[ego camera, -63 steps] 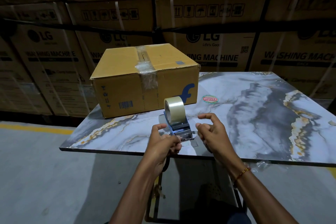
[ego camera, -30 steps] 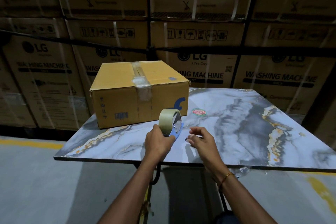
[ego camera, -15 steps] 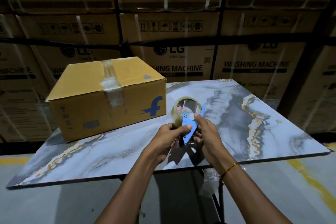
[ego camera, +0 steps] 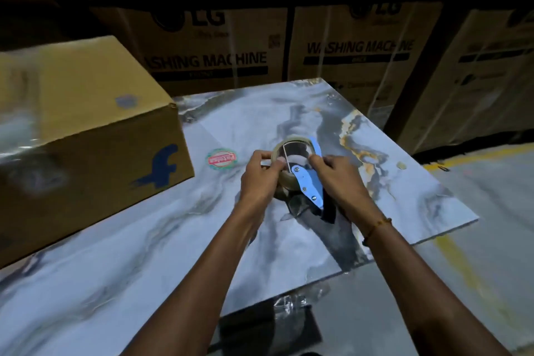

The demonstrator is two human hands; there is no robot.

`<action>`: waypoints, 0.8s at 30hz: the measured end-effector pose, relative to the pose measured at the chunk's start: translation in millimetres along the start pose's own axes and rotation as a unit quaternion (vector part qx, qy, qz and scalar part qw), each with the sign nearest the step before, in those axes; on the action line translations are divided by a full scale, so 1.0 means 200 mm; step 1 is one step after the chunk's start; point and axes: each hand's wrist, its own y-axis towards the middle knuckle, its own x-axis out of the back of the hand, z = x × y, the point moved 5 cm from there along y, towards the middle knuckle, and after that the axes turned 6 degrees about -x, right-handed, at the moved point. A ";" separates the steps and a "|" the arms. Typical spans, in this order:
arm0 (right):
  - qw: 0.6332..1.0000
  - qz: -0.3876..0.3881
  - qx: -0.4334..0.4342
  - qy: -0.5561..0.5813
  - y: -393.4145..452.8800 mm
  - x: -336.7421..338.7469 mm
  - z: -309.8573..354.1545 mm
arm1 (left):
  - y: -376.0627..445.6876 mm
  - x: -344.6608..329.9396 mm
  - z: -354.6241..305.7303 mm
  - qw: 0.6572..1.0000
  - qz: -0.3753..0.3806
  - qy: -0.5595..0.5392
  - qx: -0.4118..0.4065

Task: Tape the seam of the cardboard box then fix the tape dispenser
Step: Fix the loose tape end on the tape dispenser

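Both hands are gripping the tape dispenser (ego camera: 300,170) between them above the tabletop (ego camera: 144,240), left hand (ego camera: 260,179) pinching the roll, right hand (ego camera: 336,179) clasping the blue frame, whose long axis is slanting toward the right wrist, the cardboard box (ego camera: 86,136) lying well off leftward.

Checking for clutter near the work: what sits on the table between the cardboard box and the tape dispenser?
In the head view, only a round red-and-green sticker lies flat on the table between the cardboard box and the tape dispenser; otherwise bare.
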 end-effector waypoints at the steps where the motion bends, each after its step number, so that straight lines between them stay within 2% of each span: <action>1: 1.000 -0.006 -0.006 -0.028 0.03 0.02 -0.01 | 0.03 -0.03 0.00 1.000 0.002 0.024 0.003; 6: 0.987 -0.021 -0.048 -0.150 0.14 0.10 -0.04 | 0.13 -0.16 -0.06 0.988 0.008 0.152 -0.009; 9: 0.980 -0.016 -0.074 -0.184 0.17 0.18 -0.07 | 0.15 -0.26 -0.06 0.982 0.047 0.183 0.014; 15: 0.977 -0.037 -0.109 -0.179 0.23 0.32 -0.14 | 0.17 -0.43 -0.06 0.982 0.119 0.137 0.047; 21: 0.982 -0.034 -0.123 -0.140 0.25 0.34 -0.16 | 0.17 -0.47 -0.10 0.983 0.112 0.135 0.062; 24: 0.985 -0.059 -0.120 -0.108 0.24 0.37 -0.14 | 0.18 -0.45 -0.14 0.982 0.099 0.143 0.076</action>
